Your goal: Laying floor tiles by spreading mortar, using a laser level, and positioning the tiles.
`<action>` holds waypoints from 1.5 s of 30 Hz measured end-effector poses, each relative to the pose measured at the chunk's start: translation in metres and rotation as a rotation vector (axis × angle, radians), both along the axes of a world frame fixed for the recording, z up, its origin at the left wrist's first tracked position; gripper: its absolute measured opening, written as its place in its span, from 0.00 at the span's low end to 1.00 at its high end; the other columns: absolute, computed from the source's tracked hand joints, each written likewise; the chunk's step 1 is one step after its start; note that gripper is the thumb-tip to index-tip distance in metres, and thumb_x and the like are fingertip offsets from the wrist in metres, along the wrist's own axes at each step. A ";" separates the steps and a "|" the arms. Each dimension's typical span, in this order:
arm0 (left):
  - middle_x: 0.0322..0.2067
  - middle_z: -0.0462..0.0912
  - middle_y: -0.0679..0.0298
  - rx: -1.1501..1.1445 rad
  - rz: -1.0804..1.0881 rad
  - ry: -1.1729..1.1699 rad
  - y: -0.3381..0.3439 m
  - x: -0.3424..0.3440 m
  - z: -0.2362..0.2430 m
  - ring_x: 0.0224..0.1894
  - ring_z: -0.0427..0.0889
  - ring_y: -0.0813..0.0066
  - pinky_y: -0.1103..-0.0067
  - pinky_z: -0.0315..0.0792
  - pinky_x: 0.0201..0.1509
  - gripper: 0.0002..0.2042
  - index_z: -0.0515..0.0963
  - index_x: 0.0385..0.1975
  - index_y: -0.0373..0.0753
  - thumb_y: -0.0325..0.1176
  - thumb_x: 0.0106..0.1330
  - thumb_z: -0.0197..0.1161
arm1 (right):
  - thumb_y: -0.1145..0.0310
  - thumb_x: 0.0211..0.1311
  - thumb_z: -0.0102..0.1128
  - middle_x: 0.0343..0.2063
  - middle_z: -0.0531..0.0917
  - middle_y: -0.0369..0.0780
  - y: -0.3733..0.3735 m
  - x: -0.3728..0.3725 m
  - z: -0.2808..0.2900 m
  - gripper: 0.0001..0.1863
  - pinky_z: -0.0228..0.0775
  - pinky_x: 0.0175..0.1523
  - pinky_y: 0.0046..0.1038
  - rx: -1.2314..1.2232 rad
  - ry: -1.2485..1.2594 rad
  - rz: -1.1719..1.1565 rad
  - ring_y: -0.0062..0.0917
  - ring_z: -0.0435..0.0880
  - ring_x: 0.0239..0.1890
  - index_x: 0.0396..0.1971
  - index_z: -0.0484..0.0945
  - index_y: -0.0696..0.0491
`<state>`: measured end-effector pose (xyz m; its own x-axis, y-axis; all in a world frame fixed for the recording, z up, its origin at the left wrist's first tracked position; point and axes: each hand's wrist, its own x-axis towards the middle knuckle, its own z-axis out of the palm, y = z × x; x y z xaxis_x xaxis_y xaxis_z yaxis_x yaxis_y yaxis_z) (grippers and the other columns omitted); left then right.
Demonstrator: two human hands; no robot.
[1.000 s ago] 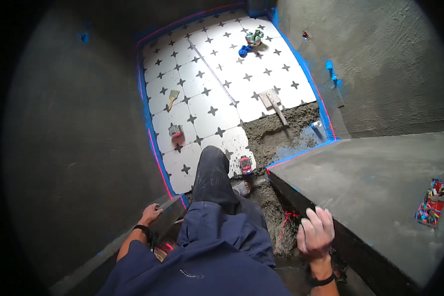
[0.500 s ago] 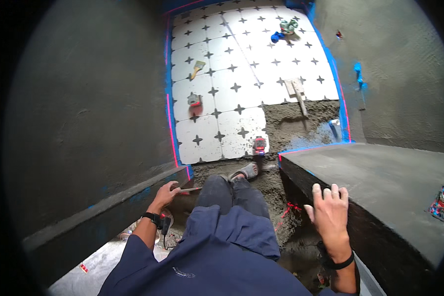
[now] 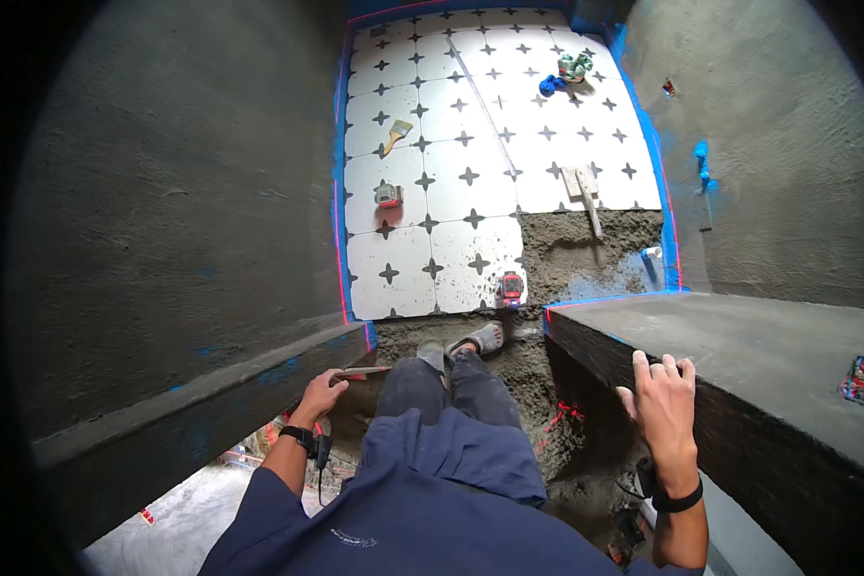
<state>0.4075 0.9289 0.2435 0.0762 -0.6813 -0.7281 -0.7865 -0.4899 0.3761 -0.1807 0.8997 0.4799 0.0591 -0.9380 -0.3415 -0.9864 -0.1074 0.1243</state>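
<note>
My left hand (image 3: 322,396) is beside the low dark wall on the left, its fingers closed around a thin pale stick-like tool (image 3: 360,371) with a reddish tip. The tool's exact kind is unclear. On the other side, my right hand (image 3: 662,398) rests over the edge of a grey plastered ledge (image 3: 701,331), fingers apart and holding nothing. Between my hands, my feet stand on rough wet mortar (image 3: 408,336), just short of a floor of white tiles (image 3: 389,298) with dark star shapes.
On the tiles lie a brush (image 3: 396,136), a long thin straightedge (image 3: 480,106), two red-and-grey devices (image 3: 389,196) (image 3: 511,286), and a green-and-blue bundle (image 3: 571,69). A trowel (image 3: 582,184) spans tile and mortar. A white pipe stub (image 3: 651,253) rises nearby. Blue-edged walls flank the floor.
The view has shifted slightly, and my left foot now shows beside the knee. My left hand keeps hold of the stick-like tool; my right hand stays on the ledge.
</note>
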 end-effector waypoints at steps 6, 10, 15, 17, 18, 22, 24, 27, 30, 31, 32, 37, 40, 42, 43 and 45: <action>0.44 0.85 0.51 -0.035 -0.003 0.064 -0.032 -0.016 0.002 0.48 0.84 0.57 0.68 0.74 0.54 0.23 0.76 0.56 0.40 0.42 0.62 0.65 | 0.56 0.53 0.68 0.27 0.82 0.43 0.001 -0.003 -0.003 0.28 0.62 0.59 0.42 -0.003 -0.011 0.011 0.36 0.78 0.43 0.51 0.75 0.56; 0.46 0.84 0.51 -0.157 -0.136 0.030 -0.063 -0.039 0.003 0.49 0.83 0.56 0.68 0.74 0.54 0.23 0.76 0.55 0.40 0.44 0.63 0.64 | 0.57 0.53 0.68 0.28 0.82 0.43 0.003 -0.004 -0.005 0.27 0.63 0.57 0.42 -0.036 0.003 0.033 0.36 0.79 0.43 0.50 0.75 0.56; 0.47 0.83 0.49 -0.309 -0.279 0.108 -0.106 -0.068 -0.001 0.52 0.81 0.53 0.67 0.73 0.55 0.22 0.76 0.55 0.38 0.43 0.64 0.63 | 0.60 0.53 0.69 0.30 0.82 0.45 0.005 -0.001 -0.006 0.25 0.64 0.55 0.40 -0.118 -0.030 0.048 0.37 0.80 0.40 0.48 0.75 0.56; 0.49 0.82 0.49 -0.356 -0.312 0.159 -0.123 -0.082 0.002 0.53 0.80 0.52 0.67 0.73 0.57 0.22 0.75 0.55 0.37 0.43 0.64 0.63 | 0.61 0.53 0.69 0.30 0.82 0.45 0.003 0.001 -0.007 0.24 0.65 0.54 0.39 -0.063 0.016 0.025 0.36 0.80 0.39 0.47 0.76 0.57; 0.49 0.82 0.49 -0.376 -0.341 0.186 -0.133 -0.088 0.006 0.54 0.80 0.52 0.67 0.72 0.58 0.23 0.75 0.55 0.37 0.43 0.64 0.62 | 0.61 0.53 0.69 0.30 0.82 0.45 0.001 0.003 -0.007 0.23 0.65 0.54 0.39 -0.039 0.033 0.012 0.36 0.80 0.39 0.46 0.76 0.57; 0.52 0.81 0.52 -0.437 -0.429 0.173 -0.182 -0.097 0.054 0.54 0.81 0.58 0.69 0.73 0.56 0.24 0.74 0.58 0.40 0.42 0.64 0.66 | 0.63 0.54 0.68 0.34 0.82 0.46 0.000 0.008 -0.006 0.23 0.65 0.56 0.40 -0.011 0.054 -0.038 0.38 0.80 0.42 0.47 0.76 0.57; 0.53 0.80 0.53 -0.526 -0.420 0.229 -0.210 -0.091 0.097 0.55 0.79 0.60 0.69 0.72 0.58 0.24 0.75 0.58 0.40 0.42 0.64 0.66 | 0.64 0.54 0.67 0.39 0.82 0.46 0.008 0.013 -0.006 0.22 0.64 0.59 0.42 -0.299 -0.130 0.091 0.39 0.80 0.47 0.47 0.76 0.58; 0.54 0.80 0.53 -0.614 -0.421 0.314 -0.246 -0.078 0.173 0.58 0.77 0.59 0.66 0.73 0.59 0.24 0.73 0.61 0.43 0.44 0.67 0.63 | 0.64 0.54 0.68 0.39 0.82 0.46 0.044 0.027 -0.013 0.21 0.66 0.57 0.40 -0.228 -0.332 0.047 0.40 0.79 0.45 0.46 0.77 0.57; 0.55 0.78 0.51 -0.738 -0.430 0.352 -0.275 -0.077 0.246 0.59 0.76 0.57 0.61 0.73 0.62 0.24 0.70 0.63 0.43 0.44 0.70 0.59 | 0.63 0.53 0.69 0.33 0.81 0.43 0.081 0.037 -0.043 0.18 0.69 0.50 0.40 0.003 -0.477 -0.005 0.39 0.80 0.40 0.42 0.77 0.54; 0.56 0.77 0.51 -0.764 -0.401 0.404 -0.285 -0.081 0.264 0.60 0.76 0.57 0.59 0.73 0.63 0.24 0.69 0.63 0.43 0.45 0.70 0.58 | 0.62 0.53 0.68 0.31 0.81 0.43 0.091 0.039 -0.057 0.17 0.69 0.48 0.40 0.082 -0.490 -0.020 0.39 0.81 0.39 0.41 0.77 0.54; 0.56 0.78 0.51 -0.812 -0.455 0.368 -0.297 -0.088 0.278 0.60 0.76 0.59 0.60 0.72 0.63 0.24 0.70 0.63 0.43 0.45 0.71 0.58 | 0.61 0.54 0.67 0.28 0.80 0.42 0.097 0.039 -0.074 0.16 0.70 0.46 0.40 0.163 -0.504 -0.024 0.39 0.81 0.37 0.39 0.77 0.53; 0.52 0.81 0.54 -0.854 -0.760 0.337 -0.381 -0.156 0.258 0.59 0.77 0.65 0.65 0.72 0.64 0.24 0.71 0.62 0.43 0.48 0.71 0.57 | 0.57 0.59 0.63 0.28 0.82 0.48 0.112 0.043 -0.166 0.18 0.72 0.44 0.45 0.401 -0.707 -0.078 0.45 0.82 0.37 0.42 0.77 0.55; 0.50 0.82 0.56 -0.740 -0.747 0.510 -0.425 -0.207 0.171 0.56 0.80 0.66 0.66 0.72 0.62 0.27 0.72 0.62 0.43 0.54 0.69 0.57 | 0.57 0.60 0.62 0.32 0.83 0.50 0.102 0.041 -0.230 0.20 0.72 0.47 0.45 0.478 -0.717 -0.188 0.47 0.82 0.41 0.44 0.77 0.56; 0.48 0.83 0.58 -0.586 -0.593 0.774 -0.436 -0.245 0.083 0.51 0.81 0.70 0.74 0.73 0.58 0.25 0.74 0.60 0.41 0.50 0.69 0.60 | 0.57 0.61 0.61 0.35 0.84 0.52 0.092 0.041 -0.273 0.21 0.72 0.48 0.45 0.523 -0.713 -0.246 0.47 0.82 0.43 0.46 0.77 0.56; 0.50 0.82 0.54 -0.456 -0.495 0.773 -0.434 -0.257 0.038 0.55 0.80 0.68 0.72 0.70 0.64 0.29 0.71 0.62 0.40 0.53 0.68 0.60 | 0.56 0.61 0.61 0.37 0.84 0.53 0.087 0.039 -0.292 0.21 0.73 0.49 0.44 0.508 -0.730 -0.360 0.48 0.82 0.44 0.48 0.77 0.56; 0.51 0.81 0.55 -0.299 -0.182 0.804 -0.407 -0.270 -0.059 0.55 0.79 0.66 0.72 0.70 0.63 0.30 0.69 0.63 0.38 0.52 0.67 0.61 | 0.57 0.61 0.61 0.40 0.84 0.53 0.075 0.036 -0.331 0.22 0.74 0.50 0.39 0.485 -0.775 -0.577 0.44 0.84 0.45 0.49 0.78 0.57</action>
<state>0.1375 0.5221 0.1849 -0.5116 -0.8039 -0.3034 -0.2845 -0.1747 0.9426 -0.1450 0.9749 0.1491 0.0116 -0.6681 -0.7440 -0.6954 0.5293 -0.4862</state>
